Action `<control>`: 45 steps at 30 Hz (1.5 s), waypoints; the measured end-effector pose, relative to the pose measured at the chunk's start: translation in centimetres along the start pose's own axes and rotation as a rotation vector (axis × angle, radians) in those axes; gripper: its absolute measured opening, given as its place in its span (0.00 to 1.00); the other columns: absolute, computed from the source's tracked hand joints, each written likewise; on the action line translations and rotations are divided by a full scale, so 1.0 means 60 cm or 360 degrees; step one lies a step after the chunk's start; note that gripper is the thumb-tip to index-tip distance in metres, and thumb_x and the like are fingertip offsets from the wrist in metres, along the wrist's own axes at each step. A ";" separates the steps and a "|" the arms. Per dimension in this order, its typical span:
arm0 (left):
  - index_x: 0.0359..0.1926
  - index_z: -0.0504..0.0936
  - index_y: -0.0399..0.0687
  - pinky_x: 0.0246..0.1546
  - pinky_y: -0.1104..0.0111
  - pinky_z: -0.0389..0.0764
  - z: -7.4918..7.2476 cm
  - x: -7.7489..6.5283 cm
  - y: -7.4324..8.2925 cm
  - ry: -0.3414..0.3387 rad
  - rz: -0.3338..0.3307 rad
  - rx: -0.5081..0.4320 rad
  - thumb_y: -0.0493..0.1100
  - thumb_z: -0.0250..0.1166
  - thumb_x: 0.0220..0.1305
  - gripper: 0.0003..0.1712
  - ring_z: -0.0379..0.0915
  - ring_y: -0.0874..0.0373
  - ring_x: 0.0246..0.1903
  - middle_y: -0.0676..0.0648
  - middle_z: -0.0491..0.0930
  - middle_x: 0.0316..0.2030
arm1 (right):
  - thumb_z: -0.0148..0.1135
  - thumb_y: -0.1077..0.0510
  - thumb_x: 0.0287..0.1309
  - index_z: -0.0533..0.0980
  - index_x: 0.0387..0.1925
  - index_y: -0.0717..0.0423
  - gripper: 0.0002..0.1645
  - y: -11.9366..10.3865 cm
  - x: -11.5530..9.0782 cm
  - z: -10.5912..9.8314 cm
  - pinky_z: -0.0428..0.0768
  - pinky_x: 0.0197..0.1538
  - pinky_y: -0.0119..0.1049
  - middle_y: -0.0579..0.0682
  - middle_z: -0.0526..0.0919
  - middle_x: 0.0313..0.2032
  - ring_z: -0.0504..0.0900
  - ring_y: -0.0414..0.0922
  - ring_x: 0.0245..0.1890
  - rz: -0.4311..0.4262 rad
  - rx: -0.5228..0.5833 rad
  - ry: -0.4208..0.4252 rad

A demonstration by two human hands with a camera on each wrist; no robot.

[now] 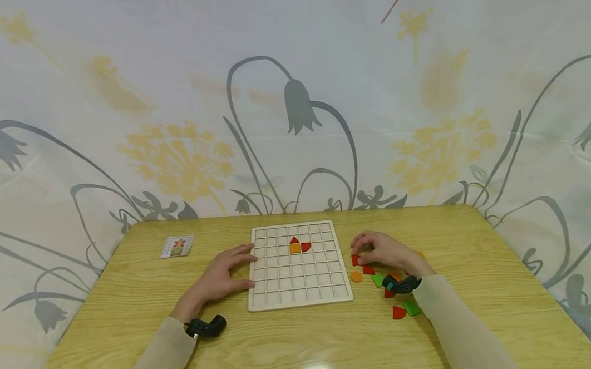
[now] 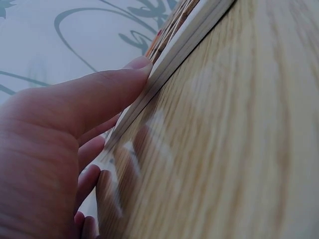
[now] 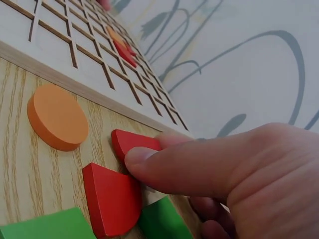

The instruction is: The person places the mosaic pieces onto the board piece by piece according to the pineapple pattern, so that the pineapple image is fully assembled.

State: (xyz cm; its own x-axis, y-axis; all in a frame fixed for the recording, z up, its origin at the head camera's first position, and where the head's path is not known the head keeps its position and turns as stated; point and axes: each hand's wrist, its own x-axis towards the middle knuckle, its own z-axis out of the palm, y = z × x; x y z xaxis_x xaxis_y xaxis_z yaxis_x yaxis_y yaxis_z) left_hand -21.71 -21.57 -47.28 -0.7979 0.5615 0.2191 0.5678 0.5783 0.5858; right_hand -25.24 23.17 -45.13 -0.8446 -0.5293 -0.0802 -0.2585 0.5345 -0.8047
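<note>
A white gridded board point(image 1: 280, 274) lies on the table, with a red triangle point(image 1: 294, 240), an orange square point(image 1: 295, 248) and a red quarter-circle piece point(image 1: 306, 247) in its cells. My left hand point(image 1: 222, 274) rests at the board's left edge, fingers spread; its thumb point(image 2: 114, 94) touches the rim in the left wrist view. Right of the board, my right hand point(image 1: 386, 252) pinches a red piece point(image 3: 134, 143) with a rounded corner; the fingertip behind it is partly hidden. Close by lie another red piece point(image 3: 112, 199) and an orange disc point(image 3: 57, 117).
Green pieces point(image 1: 411, 309), a red quarter-circle point(image 1: 399, 312) and other loose pieces lie under and beside the right wrist. A small card point(image 1: 177, 246) with a gridded flower picture lies at the back left. A patterned cloth point(image 1: 294, 168) hangs behind the table.
</note>
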 end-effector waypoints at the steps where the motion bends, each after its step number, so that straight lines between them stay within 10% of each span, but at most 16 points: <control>1: 0.62 0.79 0.45 0.66 0.38 0.55 0.000 0.000 0.000 0.0001 0.0000 -0.0002 0.51 0.73 0.58 0.32 0.54 0.39 0.71 0.42 0.63 0.72 | 0.69 0.63 0.60 0.82 0.39 0.57 0.05 0.000 0.001 0.001 0.69 0.62 0.53 0.56 0.76 0.55 0.71 0.58 0.59 -0.0002 0.0009 0.0002; 15: 0.62 0.79 0.46 0.66 0.37 0.55 0.001 0.000 0.001 -0.0001 0.0008 -0.0004 0.52 0.73 0.59 0.32 0.54 0.38 0.71 0.42 0.64 0.72 | 0.65 0.63 0.63 0.78 0.40 0.58 0.05 0.000 0.003 0.008 0.74 0.46 0.39 0.50 0.81 0.39 0.75 0.48 0.38 0.0027 0.0044 0.0055; 27: 0.63 0.79 0.45 0.66 0.37 0.56 -0.002 0.000 0.001 0.0002 0.0016 0.0006 0.51 0.72 0.59 0.32 0.54 0.38 0.71 0.42 0.63 0.72 | 0.59 0.63 0.69 0.79 0.53 0.61 0.13 -0.015 0.007 0.009 0.77 0.46 0.41 0.53 0.81 0.45 0.77 0.49 0.44 0.0087 0.0021 0.0271; 45: 0.62 0.79 0.45 0.66 0.37 0.55 -0.002 0.000 0.004 -0.0006 0.0000 -0.0006 0.51 0.72 0.59 0.32 0.54 0.38 0.71 0.42 0.63 0.72 | 0.64 0.64 0.65 0.80 0.46 0.57 0.09 -0.046 0.053 0.061 0.78 0.38 0.37 0.53 0.82 0.45 0.82 0.49 0.42 0.0047 0.0083 0.0491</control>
State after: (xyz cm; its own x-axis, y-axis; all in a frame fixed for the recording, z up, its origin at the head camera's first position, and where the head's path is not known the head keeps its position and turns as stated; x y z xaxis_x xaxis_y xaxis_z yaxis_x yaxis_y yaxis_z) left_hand -21.58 -21.50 -47.02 -0.7971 0.5638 0.2161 0.5670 0.5759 0.5889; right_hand -25.49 17.59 -45.32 -0.9559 -0.2850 0.0717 -0.2140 0.5077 -0.8345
